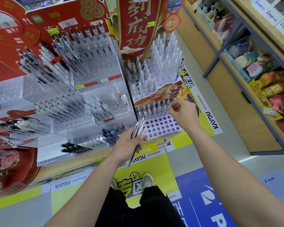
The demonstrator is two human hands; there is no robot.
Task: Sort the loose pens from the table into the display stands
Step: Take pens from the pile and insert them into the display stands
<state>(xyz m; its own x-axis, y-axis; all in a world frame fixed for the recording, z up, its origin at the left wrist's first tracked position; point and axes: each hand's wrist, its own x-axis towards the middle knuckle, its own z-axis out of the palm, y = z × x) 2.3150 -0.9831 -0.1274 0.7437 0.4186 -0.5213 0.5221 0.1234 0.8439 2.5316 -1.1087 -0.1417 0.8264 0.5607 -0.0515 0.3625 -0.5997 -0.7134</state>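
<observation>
My left hand (pixel 127 145) grips a bundle of several clear pens (pixel 137 136) in front of the white display stand (pixel 161 126), whose lowest tier is full of round holes. My right hand (pixel 181 110) is at the right end of the row of pens (pixel 152 108) standing on that tier. Its thumb and forefinger pinch the top of the rightmost pen. Higher tiers of the same stand hold many white and clear pens (pixel 164 58).
Clear acrylic stands (pixel 92 74) with black pens fill the left. Loose black pens (pixel 75 147) and blue-capped pens (pixel 110 133) lie on the lower shelf. A wooden shelf unit (pixel 246 89) with toys runs along the right. My shoes (pixel 147 180) stand on a yellow floor sticker.
</observation>
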